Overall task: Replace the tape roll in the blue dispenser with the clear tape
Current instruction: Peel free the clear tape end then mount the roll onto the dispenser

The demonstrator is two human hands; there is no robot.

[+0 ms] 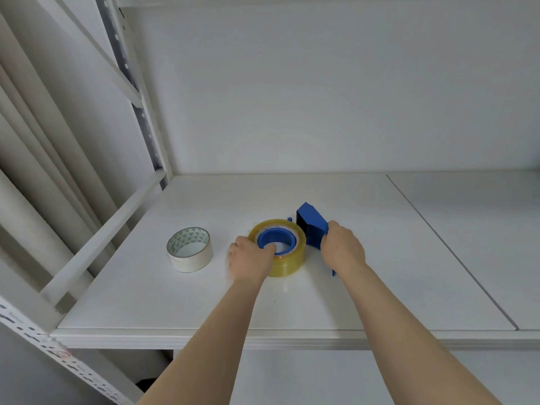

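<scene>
My left hand (251,257) grips the clear roll (285,260), seated on the blue dispenser (311,229) hub; right hand (343,248) clamps the dispenser body. White roll (190,249) lies well left of the dispenser on the worktop (321,302). Tip: press evenly, w/ frame pinned flat.

One head-worn camera looks forward and steeply down, close over a white shelf (292,311).

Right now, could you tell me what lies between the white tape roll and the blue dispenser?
In the head view, the left hand and the clear tape it grips lie between the white tape roll and the blue dispenser.
</scene>
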